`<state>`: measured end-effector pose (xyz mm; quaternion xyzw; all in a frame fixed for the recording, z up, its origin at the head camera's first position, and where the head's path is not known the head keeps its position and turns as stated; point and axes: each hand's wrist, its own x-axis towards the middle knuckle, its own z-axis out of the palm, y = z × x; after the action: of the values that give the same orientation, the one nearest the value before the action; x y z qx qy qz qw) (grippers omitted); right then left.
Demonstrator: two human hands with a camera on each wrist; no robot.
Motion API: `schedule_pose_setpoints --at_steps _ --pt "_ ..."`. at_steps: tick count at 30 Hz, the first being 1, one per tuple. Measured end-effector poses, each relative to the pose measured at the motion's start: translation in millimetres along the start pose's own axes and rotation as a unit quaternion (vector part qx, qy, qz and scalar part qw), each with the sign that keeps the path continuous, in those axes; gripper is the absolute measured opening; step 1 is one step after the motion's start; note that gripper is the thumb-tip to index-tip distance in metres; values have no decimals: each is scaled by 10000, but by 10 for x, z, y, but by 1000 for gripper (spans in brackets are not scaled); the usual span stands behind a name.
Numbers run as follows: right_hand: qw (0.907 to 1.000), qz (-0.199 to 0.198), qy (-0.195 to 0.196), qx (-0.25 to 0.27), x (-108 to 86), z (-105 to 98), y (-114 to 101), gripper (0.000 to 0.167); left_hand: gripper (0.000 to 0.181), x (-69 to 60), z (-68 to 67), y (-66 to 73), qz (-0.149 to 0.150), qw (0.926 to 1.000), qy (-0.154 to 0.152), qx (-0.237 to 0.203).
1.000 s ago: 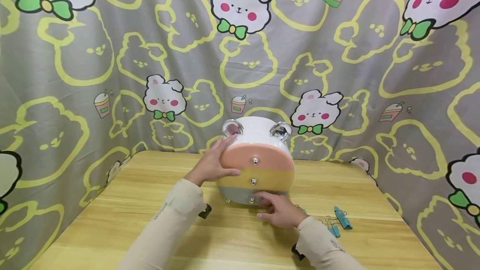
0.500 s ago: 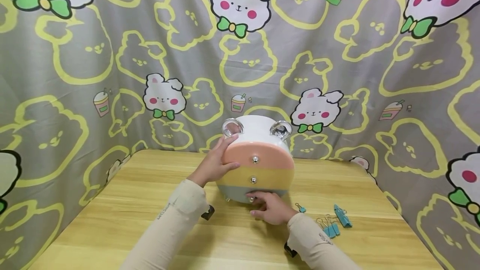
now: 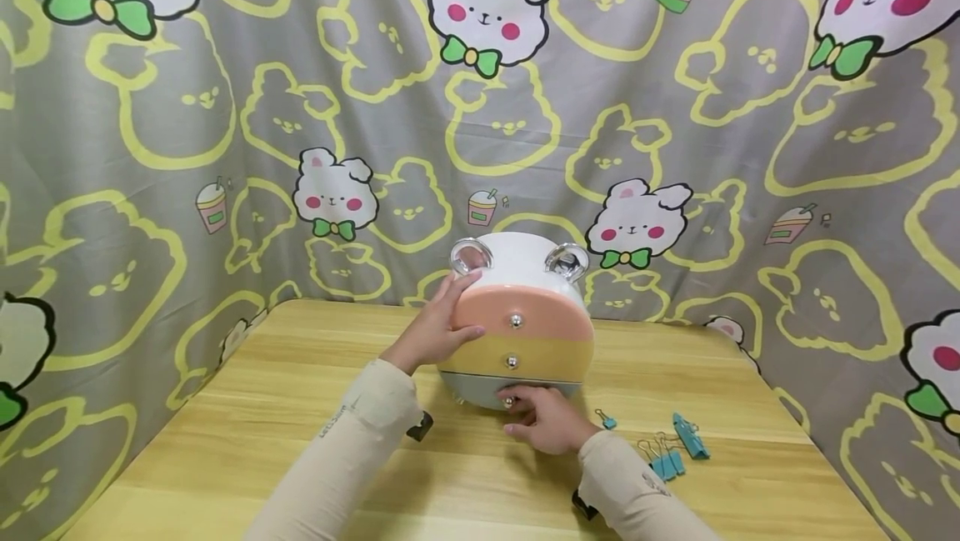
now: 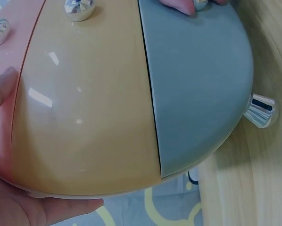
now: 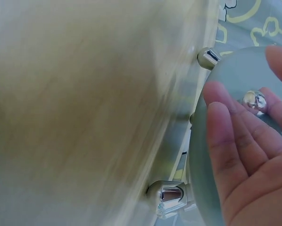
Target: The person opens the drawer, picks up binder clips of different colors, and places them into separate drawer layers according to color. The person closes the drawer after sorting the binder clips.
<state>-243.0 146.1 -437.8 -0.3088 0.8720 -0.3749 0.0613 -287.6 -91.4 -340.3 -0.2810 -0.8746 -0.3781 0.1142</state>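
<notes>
A small rounded drawer cabinet point(image 3: 525, 262) with silver ear-shaped rings stands on the table. Its front has a pink drawer point(image 3: 480, 303), a yellow drawer point(image 3: 555, 353) and a grey-blue drawer point(image 4: 202, 89) at the bottom, each with a silver knob. My left hand point(image 3: 435, 328) grips the cabinet's upper left side, thumb on the front and fingers along the side. With its fingers on either side of the bottom knob point(image 5: 255, 102), my right hand point(image 3: 551, 420) holds that knob. A thin dark gap shows above the grey-blue drawer, which sits slightly forward.
Several teal binder clips lie right of the cabinet: a small one point(image 3: 608, 420), some with raised wire handles point(image 3: 666, 464) and a larger one point(image 3: 691, 437). A patterned curtain point(image 3: 405, 124) hangs behind the wooden table point(image 3: 225, 408).
My right hand has moved left onto the bottom knob. The grey-blue drawer has come slightly forward, leaving a dark line under the yellow one. My left hand stays on the cabinet's side.
</notes>
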Motion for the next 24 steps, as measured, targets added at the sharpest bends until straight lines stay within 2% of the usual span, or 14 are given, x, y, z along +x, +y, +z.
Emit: schedule_pose_setpoints --at_steps 5,24 --pt "9998 -95 -38 159 -28 9 -53 40 81 0 -3 3 2 10000 37 -18" --pt "9965 -290 -574 538 -290 91 -147 35 81 -4 8 18 -75 9999 41 61"
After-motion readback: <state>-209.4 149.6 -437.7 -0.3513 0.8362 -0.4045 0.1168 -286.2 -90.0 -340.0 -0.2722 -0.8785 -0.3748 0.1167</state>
